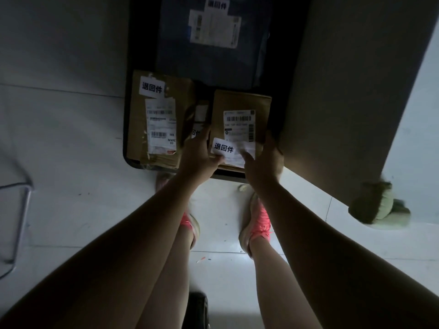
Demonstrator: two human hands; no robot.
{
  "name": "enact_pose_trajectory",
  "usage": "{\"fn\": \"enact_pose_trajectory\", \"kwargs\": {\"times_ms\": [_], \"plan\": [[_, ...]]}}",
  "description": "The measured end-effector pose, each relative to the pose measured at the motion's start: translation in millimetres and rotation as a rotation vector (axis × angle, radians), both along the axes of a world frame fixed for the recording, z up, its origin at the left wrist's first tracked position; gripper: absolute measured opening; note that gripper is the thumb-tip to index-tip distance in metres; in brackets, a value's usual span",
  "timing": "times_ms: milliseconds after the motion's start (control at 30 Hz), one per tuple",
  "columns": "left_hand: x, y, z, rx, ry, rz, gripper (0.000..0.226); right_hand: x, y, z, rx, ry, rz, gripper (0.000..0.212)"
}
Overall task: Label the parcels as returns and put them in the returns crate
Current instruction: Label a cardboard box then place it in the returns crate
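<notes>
Brown cardboard box (pixel 240 103), flat and rectangular, gripped at its near edge by left hand (pixel 198 153) and right hand (pixel 263 160), thumbs curled onto its white paper labels (pixel 223 147). Held over near right corner of black, round-cornered crate (pixel 126 153). Alongside in crate, creased taped box (pixel 161 119); behind, smooth blue bag (pixel 213 60), both white-stickered. Pale glossy tiles (pixel 71 138) around.

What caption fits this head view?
Left hand and right hand hold a labelled brown parcel over the crate beside a taped parcel.
</notes>
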State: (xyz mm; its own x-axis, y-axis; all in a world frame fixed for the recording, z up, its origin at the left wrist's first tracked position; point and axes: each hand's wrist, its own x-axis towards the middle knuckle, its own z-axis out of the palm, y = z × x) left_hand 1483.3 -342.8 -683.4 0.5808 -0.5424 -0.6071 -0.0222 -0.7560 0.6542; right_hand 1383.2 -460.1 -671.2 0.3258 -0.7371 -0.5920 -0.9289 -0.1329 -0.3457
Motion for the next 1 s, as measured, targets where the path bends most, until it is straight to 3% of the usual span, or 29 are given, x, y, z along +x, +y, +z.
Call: {"fn": "enact_pose_trajectory", "kwargs": {"times_ms": [200,367,633,800,1000], "plan": [[1,4,23,0.029,-0.094,-0.037,0.063,-8,-1,17,-0.003,-0.013,0.113,0.069],[31,11,94,0.153,-0.293,-0.197,0.071,2,4,82,-0.061,-0.097,0.297,0.069],[82,14,300,0.347,-0.688,-0.406,0.05,30,-35,269,-0.201,0.03,0.651,0.074],[73,6,450,0.379,-0.876,-0.491,0.051,34,-68,411,-0.345,0.063,0.759,0.074],[47,-13,619,0.412,-1.047,-0.5,0.045,6,-97,576,-0.591,-0.035,0.845,0.064]]}}
